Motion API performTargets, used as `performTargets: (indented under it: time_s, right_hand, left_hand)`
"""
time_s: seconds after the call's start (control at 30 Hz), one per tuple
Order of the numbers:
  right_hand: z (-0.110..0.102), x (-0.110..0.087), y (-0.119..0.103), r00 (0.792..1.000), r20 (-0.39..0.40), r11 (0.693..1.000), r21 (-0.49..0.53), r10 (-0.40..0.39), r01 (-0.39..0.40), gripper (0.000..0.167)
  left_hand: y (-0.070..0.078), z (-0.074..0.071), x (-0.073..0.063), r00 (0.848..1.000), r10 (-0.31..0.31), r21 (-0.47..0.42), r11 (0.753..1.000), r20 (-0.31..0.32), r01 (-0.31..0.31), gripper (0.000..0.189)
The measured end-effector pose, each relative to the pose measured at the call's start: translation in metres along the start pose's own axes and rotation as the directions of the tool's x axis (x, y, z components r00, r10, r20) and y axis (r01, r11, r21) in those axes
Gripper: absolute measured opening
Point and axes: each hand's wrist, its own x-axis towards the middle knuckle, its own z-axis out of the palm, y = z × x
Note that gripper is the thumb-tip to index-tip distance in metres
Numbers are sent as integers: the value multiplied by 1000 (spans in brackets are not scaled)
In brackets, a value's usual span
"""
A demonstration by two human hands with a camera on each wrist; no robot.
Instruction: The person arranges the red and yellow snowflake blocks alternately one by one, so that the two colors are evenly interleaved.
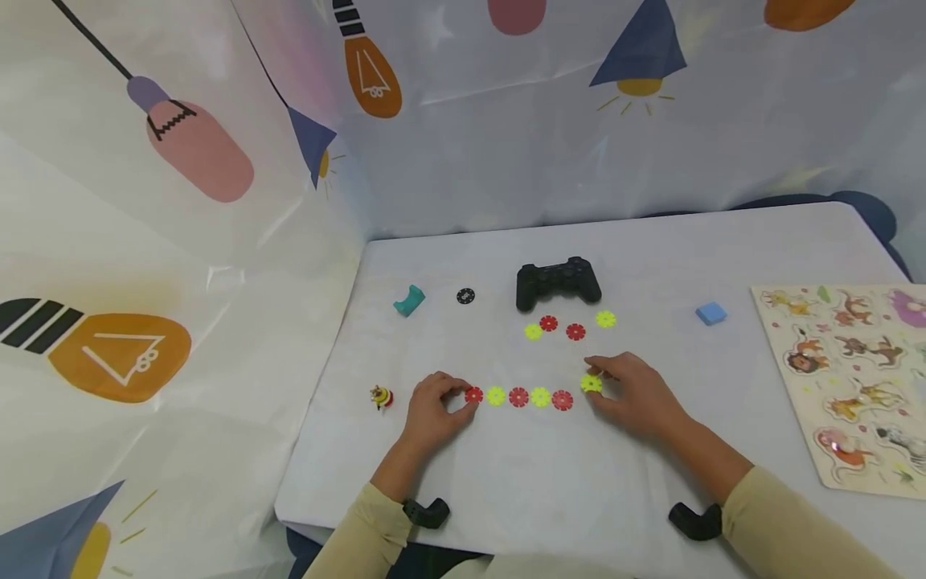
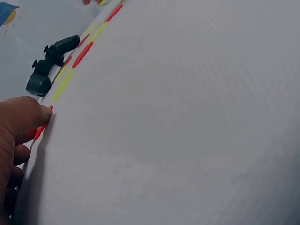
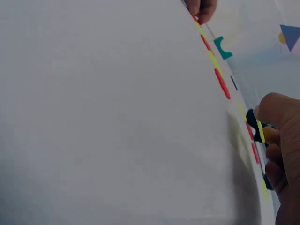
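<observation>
My left hand (image 1: 432, 412) pinches a red flower-shaped disc (image 1: 473, 395) at the left end of a row on the table. Its thumb and fingers meet the disc's edge in the left wrist view. To the right of it the row alternates: a yellow disc (image 1: 495, 396), a red disc (image 1: 518, 397), another yellow disc (image 1: 540, 397), and a red disc (image 1: 562, 400) at the end. Just past that end, my right hand (image 1: 642, 396) holds a yellow flower-shaped disc (image 3: 260, 131) between thumb and fingers, raised over the tabletop in the right wrist view.
Loose red and yellow discs (image 1: 575, 331) lie below a black game controller (image 1: 558, 281). Farther left are a black round chip (image 1: 466, 296), a teal curved block (image 1: 410, 301) and a small figurine (image 1: 380, 396). A blue block (image 1: 711, 313) and an animal puzzle board (image 1: 810, 402) lie right.
</observation>
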Motion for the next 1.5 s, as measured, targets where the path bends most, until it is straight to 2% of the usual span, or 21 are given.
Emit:
performTargets:
  time_s: [0.1,0.23,0.4,0.5,0.63,0.77,0.9,1.03,1.2,1.5]
  right_hand:
    - [6,-11,3,998,-3,998,-2,-64,64,58]
    - [14,-13,5,990,-19,990,-16,-139,139,58]
    - [17,-14,4,986,-28,986,-19,-163,163,59]
    - [14,-15,5,993,-26,993,28,-115,115,58]
    - [6,-7,9,999,-50,994,103,-16,21,55]
    - [-7,16,22,990,-113,992,105,81,-69,49]
    - [-19,41,36,975,-153,986,79,158,-147,46]
    - [-24,57,42,972,-159,984,60,175,-167,53]
    - [-21,70,46,973,-140,983,49,182,-177,60]
    - [-15,80,51,969,-146,980,44,199,-194,57]
  left_hand:
    - [-2,-1,0,1000,-11,-3,1000,10,11,21]
    - [-4,-1,0,1000,-11,-6,1000,10,11,22]
    - [-4,1,-1,1000,19,-4,1000,-3,-19,22]
    - [-3,2,-1,1000,15,-2,1000,-5,-15,22]
    - [0,0,0,1000,-24,7,1000,15,24,23]
    - [4,-4,3,996,-74,11,997,55,74,23]
    - [8,-10,7,983,-144,-1,989,111,145,24]
    - [9,-13,11,973,-166,-3,986,159,169,25]
    - [9,-15,13,970,-162,-15,986,181,168,25]
    - [9,-18,13,968,-159,-47,984,195,171,25]
